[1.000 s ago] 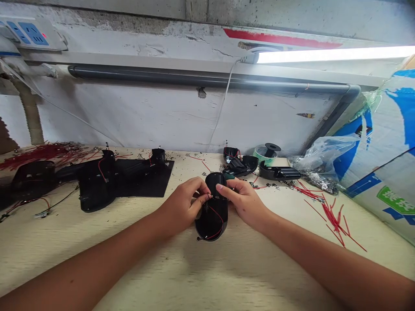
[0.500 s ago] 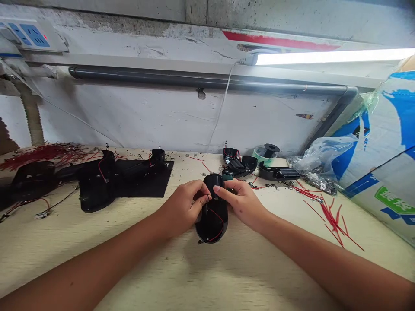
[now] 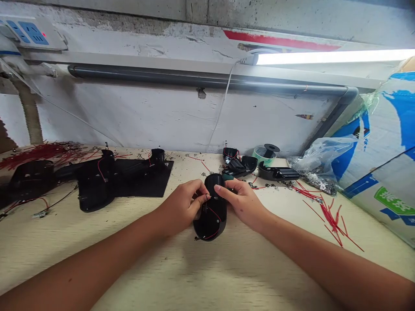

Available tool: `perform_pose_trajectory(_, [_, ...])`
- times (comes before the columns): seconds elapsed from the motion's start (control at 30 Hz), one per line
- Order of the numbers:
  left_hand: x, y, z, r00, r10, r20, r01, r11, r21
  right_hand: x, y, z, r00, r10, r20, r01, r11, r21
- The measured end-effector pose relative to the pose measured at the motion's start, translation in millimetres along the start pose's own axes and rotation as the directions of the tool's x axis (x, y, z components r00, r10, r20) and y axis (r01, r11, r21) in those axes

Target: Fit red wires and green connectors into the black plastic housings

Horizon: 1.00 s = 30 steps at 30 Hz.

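A black plastic shell (image 3: 210,218) with a thin red wire looping inside it lies on the pale wooden bench (image 3: 207,276) in the middle of the view. My left hand (image 3: 181,205) grips its left side, thumb and forefinger pinched at the wire near the shell's top. On the other side my right hand (image 3: 241,201) holds the shell, its forefinger pressed onto the upper rim. A bit of something green shows behind my right fingers; I cannot make out what it is.
More black shells with red wires (image 3: 94,183) lie on a black mat (image 3: 145,179) at the left. Behind my hands are further black parts (image 3: 240,165), a green tape roll (image 3: 264,152), loose red wires (image 3: 330,216), a plastic bag of small metal parts (image 3: 319,166) and a printed sack (image 3: 389,151).
The shell has shifted slightly left and tilted a little between my hands. Both hands keep their grip on it.
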State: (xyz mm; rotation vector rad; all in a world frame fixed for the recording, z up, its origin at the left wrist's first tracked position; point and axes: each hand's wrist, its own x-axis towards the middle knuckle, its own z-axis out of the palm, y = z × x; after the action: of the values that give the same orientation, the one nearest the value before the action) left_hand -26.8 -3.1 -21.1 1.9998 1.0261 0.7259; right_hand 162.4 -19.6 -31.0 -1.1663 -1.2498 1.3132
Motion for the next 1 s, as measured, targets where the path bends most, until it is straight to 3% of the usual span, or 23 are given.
perform_pose_trajectory(0.17, [-2,1,-3.4,0.997,0.081,0.018,-0.082,0.985,0.155,-1,1,1,1.0,0.013,-0.025,-0.014,0.999,-0.042])
perform_pose_trajectory(0.4, [-2,0,-9.8,0.983,0.165,0.085,-0.183,0.938,0.293,0,2,0,0.995,-0.076,-0.065,0.06,0.974,-0.218])
perform_pose_trajectory(0.57, [-1,4,-13.3,0.954,0.253,0.16,-0.299,0.829,0.473,0,7,-2,0.993,-0.108,-0.053,0.089,0.954,-0.286])
perform_pose_trajectory(0.7, [-2,12,-16.1,0.944,0.244,0.222,-0.33,0.735,0.592,1,10,-3,0.992,-0.124,-0.013,0.114,0.947,-0.3])
perform_pose_trajectory(1.0, [-1,10,-13.5,0.897,0.296,0.328,-0.441,0.573,0.691,-1,-1,0,0.983,-0.185,-0.007,0.166,0.896,-0.411])
